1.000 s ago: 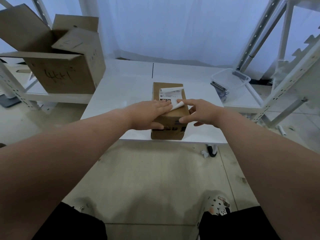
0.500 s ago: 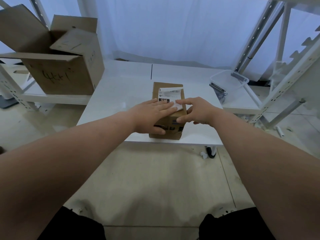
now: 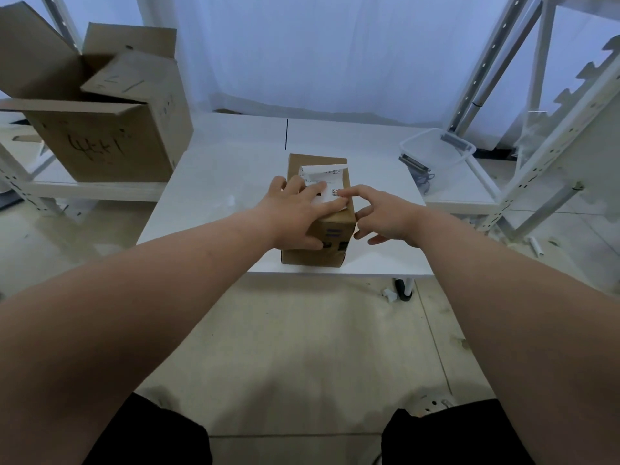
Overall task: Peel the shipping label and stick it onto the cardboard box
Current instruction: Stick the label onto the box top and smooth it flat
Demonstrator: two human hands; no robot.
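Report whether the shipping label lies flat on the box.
Partly: the shipping label curls up at its far edge off the cardboard box; the left hand presses its near part down.

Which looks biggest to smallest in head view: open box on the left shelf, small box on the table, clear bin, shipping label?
1. open box: largest by far.
2. small box and clear bin: look close; the box is partly covered and the bin sits farther off, so no ranking.
3. shipping label: smallest.

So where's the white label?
Head view, centre: the white paper shipping label lies atop the brown cardboard box, pressed by the left hand and right hand.
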